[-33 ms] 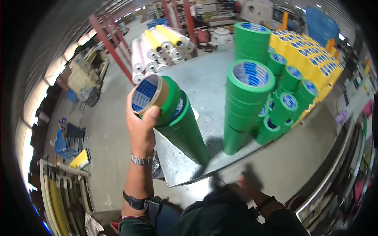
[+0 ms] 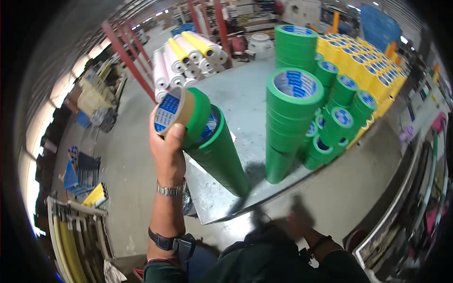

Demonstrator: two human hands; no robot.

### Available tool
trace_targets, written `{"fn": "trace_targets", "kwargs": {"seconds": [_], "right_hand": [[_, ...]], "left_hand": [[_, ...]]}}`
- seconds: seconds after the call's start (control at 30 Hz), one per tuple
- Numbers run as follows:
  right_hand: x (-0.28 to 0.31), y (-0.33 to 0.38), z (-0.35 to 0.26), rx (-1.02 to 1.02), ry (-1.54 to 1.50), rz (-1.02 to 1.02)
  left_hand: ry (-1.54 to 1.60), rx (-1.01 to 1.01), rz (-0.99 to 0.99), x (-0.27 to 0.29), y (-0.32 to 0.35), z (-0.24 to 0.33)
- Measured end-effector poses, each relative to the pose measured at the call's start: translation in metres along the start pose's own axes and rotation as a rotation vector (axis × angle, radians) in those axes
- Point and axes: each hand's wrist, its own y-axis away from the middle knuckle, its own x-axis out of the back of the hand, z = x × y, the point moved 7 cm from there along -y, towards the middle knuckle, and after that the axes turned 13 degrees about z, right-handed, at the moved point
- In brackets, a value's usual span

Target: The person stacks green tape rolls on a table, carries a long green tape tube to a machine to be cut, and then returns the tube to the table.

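My left hand [image 2: 165, 153] is closed around a tan cardboard core [image 2: 175, 109] with blue print inside. A green tape roll [image 2: 200, 111] sits around the core's lower end. Both are tilted at the mouth of a tall stack of green tape rolls [image 2: 221, 160], whose blue-printed inner wall shows in the gap. That stack rises from the grey tabletop [image 2: 245, 120] near its front edge. To its right stands a second tall stack of green rolls [image 2: 288, 134], apart from my hands. My right hand [image 2: 296, 224] is low by my body beyond the table edge, blurred, its fingers unclear.
Shorter green roll stacks [image 2: 340, 118] crowd the table's right side, with a taller one [image 2: 296, 49] behind. Many yellow rolls [image 2: 363, 66] are massed at the far right. White and yellow long rolls [image 2: 188, 59] lie piled beyond the table, near red posts [image 2: 127, 61].
The core and its green roll have tipped further left in my left hand, and the gap above the stack is wider. My right hand stays low. The whole view has shifted slightly.
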Motion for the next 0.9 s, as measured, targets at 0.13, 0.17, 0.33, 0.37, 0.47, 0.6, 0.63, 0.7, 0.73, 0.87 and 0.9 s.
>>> {"fn": "trace_targets", "kwargs": {"seconds": [0.13,0.17,0.33,0.37,0.47,0.6,0.63,0.7,0.73,0.87,0.9], "right_hand": [[0.019,0.095,0.050,0.016,0.347,0.078],[0.015,0.110,0.063,-0.035,0.349,0.103],[0.028,0.163,0.055,0.070,0.363,0.100],[0.056,0.164,-0.001,0.137,0.186,0.201],[0.098,0.163,-0.071,-0.286,-0.400,0.196],[0.187,0.190,-0.182,0.151,-0.285,0.251],[0.194,0.197,-0.174,0.150,-0.240,0.299],[0.224,0.225,-0.151,0.041,-0.177,0.380],[0.238,0.241,-0.130,0.003,-0.183,0.425],[0.284,0.327,-0.032,-0.259,-0.314,0.715],[0.295,0.353,-0.008,-0.442,-0.333,0.737]], "left_hand": [[0.268,-0.235,0.073,0.014,0.002,0.008],[0.311,-0.247,0.057,0.024,0.007,0.021],[0.366,-0.134,-0.391,0.053,0.098,0.040],[0.238,0.057,-0.301,0.072,0.126,0.006],[-0.105,0.541,-0.377,0.067,0.233,-0.114],[-0.124,1.001,-0.773,-0.015,0.380,-0.167],[-0.117,1.047,-0.873,-0.036,0.411,-0.171],[-0.186,1.124,-1.081,-0.077,0.466,-0.166],[-0.182,1.127,-1.210,-0.103,0.489,-0.155],[-0.132,1.215,-1.607,-0.175,0.567,-0.138],[-0.156,1.164,-1.602,-0.190,0.575,-0.140]]}}
